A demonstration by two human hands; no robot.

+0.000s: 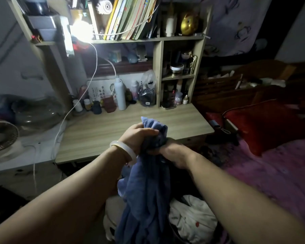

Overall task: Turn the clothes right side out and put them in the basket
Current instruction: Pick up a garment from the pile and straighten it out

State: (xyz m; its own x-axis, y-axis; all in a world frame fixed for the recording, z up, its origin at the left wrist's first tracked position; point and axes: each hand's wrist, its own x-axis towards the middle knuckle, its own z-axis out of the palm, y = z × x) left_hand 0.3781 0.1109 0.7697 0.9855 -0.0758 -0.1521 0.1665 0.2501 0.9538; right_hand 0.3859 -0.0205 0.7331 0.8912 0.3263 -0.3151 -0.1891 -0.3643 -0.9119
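Observation:
A blue garment (pixel 144 191) hangs bunched in front of me, its top end sticking up above my fists. My left hand (pixel 137 136), with a white bangle on the wrist, grips the cloth near its top. My right hand (pixel 173 154) grips the same garment just below and to the right. The garment's lower part drapes down between my forearms. Beneath it lies a white garment (pixel 192 219) with small red marks, inside what looks like a dark basket whose rim (pixel 174 231) is barely visible.
A wooden desk (pixel 113 131) stands ahead, with bottles and jars along its back and a bookshelf above. A bright lamp (pixel 81 30) glares at upper left. A small fan (pixel 2 136) sits at left. A bed with a pink cover (pixel 271 169) and a red pillow lies at right.

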